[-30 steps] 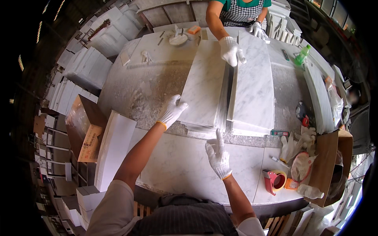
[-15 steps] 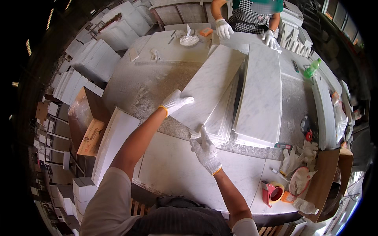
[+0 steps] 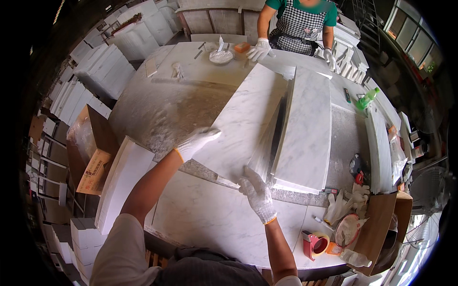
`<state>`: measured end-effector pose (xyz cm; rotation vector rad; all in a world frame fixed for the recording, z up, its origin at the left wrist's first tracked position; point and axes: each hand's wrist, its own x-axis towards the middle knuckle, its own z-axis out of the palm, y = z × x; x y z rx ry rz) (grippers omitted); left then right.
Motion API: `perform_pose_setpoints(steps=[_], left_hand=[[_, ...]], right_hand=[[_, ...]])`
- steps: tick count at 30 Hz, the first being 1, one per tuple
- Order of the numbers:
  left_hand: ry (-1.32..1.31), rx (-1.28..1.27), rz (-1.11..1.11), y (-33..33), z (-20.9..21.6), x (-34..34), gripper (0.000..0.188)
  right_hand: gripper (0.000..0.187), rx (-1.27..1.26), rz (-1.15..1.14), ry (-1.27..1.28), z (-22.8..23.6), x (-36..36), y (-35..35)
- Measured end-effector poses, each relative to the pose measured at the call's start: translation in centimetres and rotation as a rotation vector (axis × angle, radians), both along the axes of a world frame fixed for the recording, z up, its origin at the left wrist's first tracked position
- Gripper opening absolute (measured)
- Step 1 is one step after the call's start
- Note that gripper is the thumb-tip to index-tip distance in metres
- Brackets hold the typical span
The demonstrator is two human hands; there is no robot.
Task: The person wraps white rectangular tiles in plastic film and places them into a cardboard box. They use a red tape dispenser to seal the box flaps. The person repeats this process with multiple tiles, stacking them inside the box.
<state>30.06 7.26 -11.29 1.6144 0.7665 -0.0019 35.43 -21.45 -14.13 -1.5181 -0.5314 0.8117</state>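
Note:
A long white marble slab [image 3: 243, 119] with faint grey veins lies slanted across several stacked slabs [image 3: 265, 148]. My left hand [image 3: 199, 141], in a white knit glove with a yellow cuff, grips its left edge, fingers over the top. My right hand [image 3: 257, 193], gloved alike, is closed around the near right corner of the same slab; its fingertips are partly hidden. To the right, a second stack of slabs [image 3: 305, 128] stands beside a dark gap.
Opposite, a co-worker's gloved hand [image 3: 261, 49] rests by the far slab ends. Right: green bottle [image 3: 368, 98], loose gloves [image 3: 338, 207], red tape dispenser [image 3: 315, 244], cardboard box [image 3: 377, 233]. Left: another carton [image 3: 95, 169] and a white slab stack [image 3: 125, 176]. A white bowl [image 3: 221, 57] sits far back.
The whole view has shifted slightly. The slanted slab has come a little nearer to me, with my left hand on its edge. My right hand has moved slightly right along the near corner.

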Motion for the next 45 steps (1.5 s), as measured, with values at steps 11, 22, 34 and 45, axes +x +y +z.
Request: perform_pose_setpoints(steps=[11,22,34,45], left_hand=[[0.071,0.175,0.117,-7.4,9.3,-18.9,0.022],[0.67,0.257,-0.355,-7.7,14.3,-35.6,0.022],[0.223,0.724,-0.761,-6.9,-6.0,-21.0,0.048],[-0.24,1.153,-0.602,-5.5,-4.6,-19.5,0.022]], right_hand=[[0.078,0.231,0.018,0.072,-2.4,-5.3,-0.7],[0.056,-0.141,0.309,0.879,-0.2,-13.9,-6.6],[0.036,0.167,-0.328,0.749,-10.7,-23.8,-17.0],[0.031,0.277,-0.338,0.604,-11.1,-23.8,-13.7]])
